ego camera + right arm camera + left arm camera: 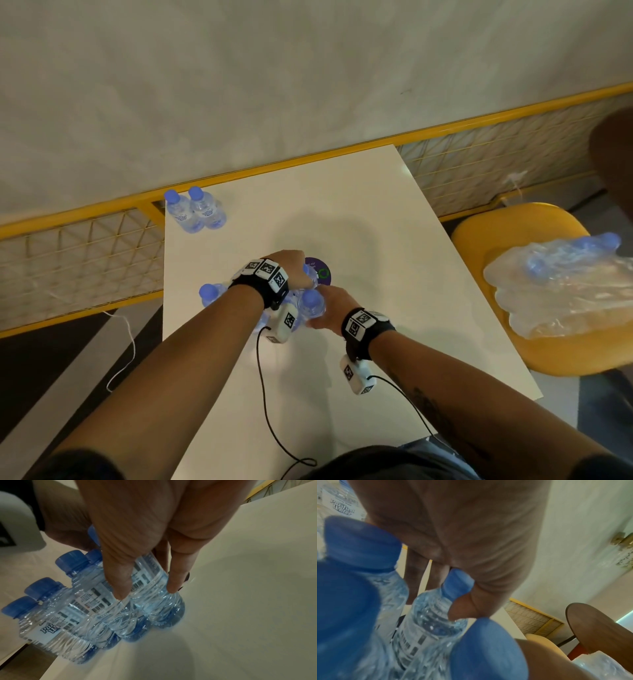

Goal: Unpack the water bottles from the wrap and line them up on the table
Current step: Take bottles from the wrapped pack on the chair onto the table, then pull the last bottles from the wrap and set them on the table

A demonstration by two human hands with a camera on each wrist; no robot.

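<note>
**Barely begun: two bottles lined up, a cluster waiting at mid-table**

So far, only two small clear plastic water bottles with blue caps [198, 211] stand side by side, touching, at the upper left of the white rectangular table [359, 212] in the head view. That looks like the start of the line.

Near the middle of that frame, a cluster of the same blue-capped bottles [96, 609] stands upright and packed together on the table. I can make out no wrap around them, though clear film would be hard to spot. The left hand [291, 270] reaches over the far side of the cluster; in its wrist view its thumb and fingers [418, 577] curl round the neck of one bottle [436, 609] just under the cap. The right hand [330, 310] comes in from the near side, thumb and fingers [176, 580] pinching the body of the end bottle [159, 600].

At the right edge of the head view, another pack of bottles, sealed in crinkled clear plastic wrap [565, 291], lies on a round yellow chair [496, 233], untouched.

By my reckoning most of the job remains: moving the cluster into the row, then opening the pack on the chair.
</note>
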